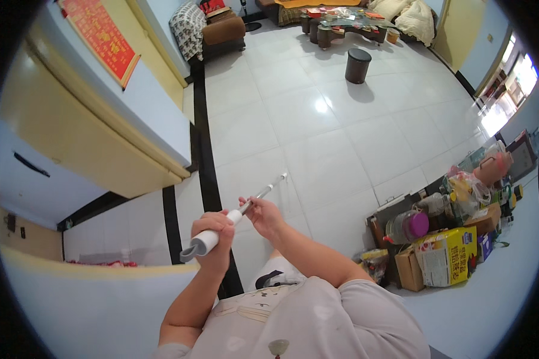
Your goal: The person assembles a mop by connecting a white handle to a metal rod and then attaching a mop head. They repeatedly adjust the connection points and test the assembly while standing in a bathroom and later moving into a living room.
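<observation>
Presently, head view: two bare forearms rise from the lower edge, past a light grey short-sleeved shirt, to one slender white-and-silver pole.
Pole: held by both hands just below mid-picture; its long axis slants from a thick white tube with a grey rounded end, lower left, to a thin white tip, upper right, leading away from the body. Whether the tip meets the floor, I cannot tell.
Left hand: curled around the thick tube, nearer the grey end.
Right hand: thumb and fingers pinching the silver section, farther out, so nearer the tip.
Left edge: a pale blue wall corner, with a black floor strip running beside it.
Right edge: a yellow printed cardboard box among clutter, well apart from the pole.
Room: glossy white floor tiles stretch beyond the tip toward a dark brown round stool; forward seems roomiest.
</observation>
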Motion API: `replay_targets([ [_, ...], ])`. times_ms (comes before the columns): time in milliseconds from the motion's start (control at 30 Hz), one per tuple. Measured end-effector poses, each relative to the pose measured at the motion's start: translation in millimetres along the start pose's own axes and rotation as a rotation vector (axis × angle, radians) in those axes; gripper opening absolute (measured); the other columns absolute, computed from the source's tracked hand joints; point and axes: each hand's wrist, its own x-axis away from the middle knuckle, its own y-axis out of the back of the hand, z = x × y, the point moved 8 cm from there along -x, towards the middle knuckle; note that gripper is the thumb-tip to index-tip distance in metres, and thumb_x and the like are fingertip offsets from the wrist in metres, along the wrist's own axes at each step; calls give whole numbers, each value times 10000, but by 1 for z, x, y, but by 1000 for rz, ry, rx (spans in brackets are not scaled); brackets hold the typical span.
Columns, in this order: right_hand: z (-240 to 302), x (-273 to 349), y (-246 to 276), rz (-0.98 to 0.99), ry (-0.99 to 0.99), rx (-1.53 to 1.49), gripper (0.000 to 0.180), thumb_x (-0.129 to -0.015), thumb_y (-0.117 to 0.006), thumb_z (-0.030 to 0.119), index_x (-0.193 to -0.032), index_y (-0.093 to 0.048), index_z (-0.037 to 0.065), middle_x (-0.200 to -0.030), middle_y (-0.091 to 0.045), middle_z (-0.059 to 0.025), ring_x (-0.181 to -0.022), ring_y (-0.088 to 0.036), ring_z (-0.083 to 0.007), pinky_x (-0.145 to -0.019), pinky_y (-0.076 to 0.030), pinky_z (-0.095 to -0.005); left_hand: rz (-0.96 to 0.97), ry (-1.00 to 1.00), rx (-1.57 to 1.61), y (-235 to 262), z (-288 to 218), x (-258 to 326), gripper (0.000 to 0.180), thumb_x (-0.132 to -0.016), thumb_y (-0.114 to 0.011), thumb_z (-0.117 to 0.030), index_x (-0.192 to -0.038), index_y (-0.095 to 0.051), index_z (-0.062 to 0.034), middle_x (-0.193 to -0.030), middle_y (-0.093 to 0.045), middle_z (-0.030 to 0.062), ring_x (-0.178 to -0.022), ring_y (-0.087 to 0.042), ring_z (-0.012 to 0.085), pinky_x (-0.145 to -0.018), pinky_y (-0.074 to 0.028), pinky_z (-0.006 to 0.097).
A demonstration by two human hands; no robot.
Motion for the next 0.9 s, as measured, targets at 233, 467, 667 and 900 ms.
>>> replay_targets([
  [233,90,-160,38,-230,55,331,151,-870,-531,81,-961,-474,-25,-943,-573,-128,-896,-597,-208,-741,-520,-318,313,451,-103,0,152,-98,125,-779,-628,-30,-883,-560,-21,-951,-622,115,-1043,-576,251,-879,-441,340],
  [467,179,-260,72,-430,150,310,174,-811,-575,60,-950,-472,33,-822,-561,-75,-799,-586,-184,-704,-506,-342,499,462,-120,-57,261,-171,165,-767,-579,18,-930,-600,0,-1043,-626,142,-1102,-552,261,-903,-438,326],
  [667,297,-318,92,-505,225,237,143,-788,-547,18,-923,-504,5,-832,-576,-97,-743,-591,-210,-671,-491,-325,718,472,-87,-155,333,-246,181,-762,-553,29,-932,-601,-8,-1056,-620,146,-1129,-531,276,-934,-411,342],
  [900,490,-338,120,-607,476,118,205,-771,-540,11,-969,-487,-2,-824,-560,-118,-767,-591,-231,-670,-488,-327,877,474,69,-319,419,-319,205,-756,-568,28,-954,-595,-18,-1086,-612,125,-1162,-503,266,-967,-384,346],
])
